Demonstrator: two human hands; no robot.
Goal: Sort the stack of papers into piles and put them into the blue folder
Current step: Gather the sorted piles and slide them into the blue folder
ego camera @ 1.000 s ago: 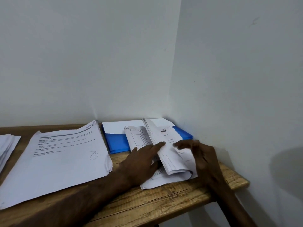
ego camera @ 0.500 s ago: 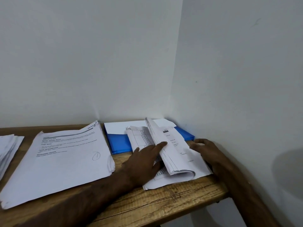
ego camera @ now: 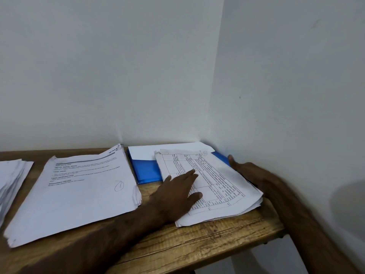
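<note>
Wooden table (ego camera: 207, 246): light brown plank top with dark grain lines and cracks and a worn near edge. It runs from the left border to a squared right end beside the right wall. Back wall (ego camera: 108, 76): plain off-white, meeting the table's far edge. Right wall (ego camera: 296, 86): the same off-white, joining the back wall in a vertical corner (ego camera: 217, 76) above the table's far right end. Dark speck (ego camera: 240, 97): small, on the right wall. Grey scuff (ego camera: 316, 23): faint, high on the right wall. Shadow (ego camera: 347, 204): soft grey patch low on the right wall, at the near right.
</note>
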